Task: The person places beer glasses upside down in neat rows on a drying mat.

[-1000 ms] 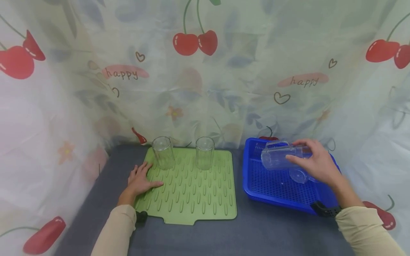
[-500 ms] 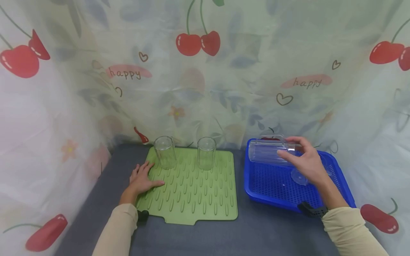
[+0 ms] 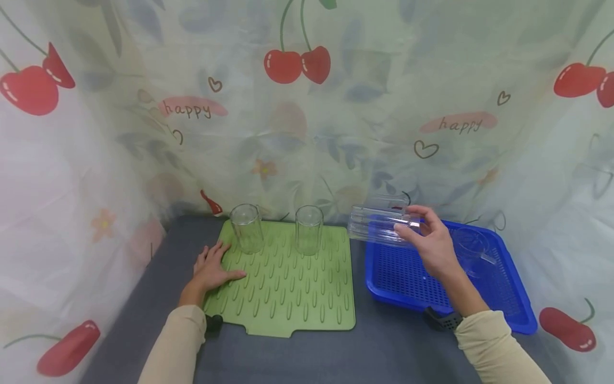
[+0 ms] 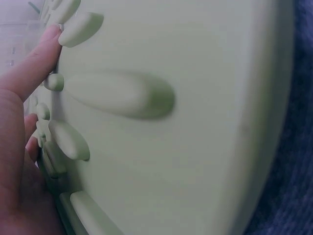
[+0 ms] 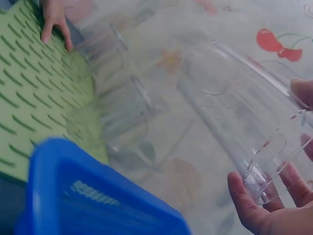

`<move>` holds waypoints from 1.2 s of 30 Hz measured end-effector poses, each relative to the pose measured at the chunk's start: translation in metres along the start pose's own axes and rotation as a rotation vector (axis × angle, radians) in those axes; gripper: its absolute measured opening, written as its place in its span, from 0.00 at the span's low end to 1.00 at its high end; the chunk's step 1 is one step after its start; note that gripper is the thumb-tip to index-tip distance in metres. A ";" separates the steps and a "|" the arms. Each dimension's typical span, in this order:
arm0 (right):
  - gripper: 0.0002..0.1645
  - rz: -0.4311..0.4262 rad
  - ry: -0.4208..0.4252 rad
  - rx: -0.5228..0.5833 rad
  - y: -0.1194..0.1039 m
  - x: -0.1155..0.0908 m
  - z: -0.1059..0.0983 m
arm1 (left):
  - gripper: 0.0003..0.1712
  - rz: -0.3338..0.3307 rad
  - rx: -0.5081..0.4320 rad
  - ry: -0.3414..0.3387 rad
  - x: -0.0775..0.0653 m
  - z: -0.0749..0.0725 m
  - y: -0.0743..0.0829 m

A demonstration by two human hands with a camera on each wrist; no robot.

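Mug (image 3: pixel 371 226) in my right hand (image 3: pixel 434 248), tipped on its side, nearly level. It hangs over the back left corner of the basket (image 3: pixel 403 277), far end jutting leftward, toward the mat (image 3: pixel 297 298). Thumb on the near side, fingers round the other, pinching one end only. How hard I squeeze, I cannot tell.

Main risk: a slip. Wall looks smooth, and most of the length sits out beyond my fingertips; a loose pinch could let the far end droop and swing out of my grip. The drop would be onto the basket's edge or the table (image 3: pixel 384 352).

Second risk: a knock. The far end points at the right glass (image 3: pixel 309 232), a little way off. A leftward sweep at this height, not lifted or turned upright, could topple it, perhaps into the left glass (image 3: pixel 247 232). Clear walls against a pale curtain (image 3: pixel 355 176) make the gap easy to misjudge.

Left hand (image 3: pixel 211 271) lies on the mat's left edge, fingers somewhat spread, thumb well out. Fingertips near the left glass; a careless shift could nudge it. A tug might drag mat and both glasses together.

Also, my right forearm crosses the basket: a low sleeve could snag it and jolt the cup (image 3: pixel 472 245) inside.
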State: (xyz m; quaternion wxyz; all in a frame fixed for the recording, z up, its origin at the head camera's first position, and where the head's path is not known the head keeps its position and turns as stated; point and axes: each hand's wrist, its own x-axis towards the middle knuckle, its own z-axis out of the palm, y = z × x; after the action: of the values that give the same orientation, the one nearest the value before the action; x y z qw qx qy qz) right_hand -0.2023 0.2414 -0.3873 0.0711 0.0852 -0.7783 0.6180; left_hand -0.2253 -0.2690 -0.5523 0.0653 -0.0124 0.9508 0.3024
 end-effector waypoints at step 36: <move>0.26 0.085 -0.092 0.330 0.038 0.007 0.129 | 0.65 0.013 0.012 0.002 0.005 0.003 -0.008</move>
State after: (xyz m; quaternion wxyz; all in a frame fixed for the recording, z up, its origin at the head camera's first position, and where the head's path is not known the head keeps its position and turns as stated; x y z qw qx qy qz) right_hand -0.2182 0.1241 -0.4508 -0.0055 0.0910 -0.6716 0.7353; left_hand -0.2293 -0.2733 -0.5602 0.0626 -0.0063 0.9527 0.2973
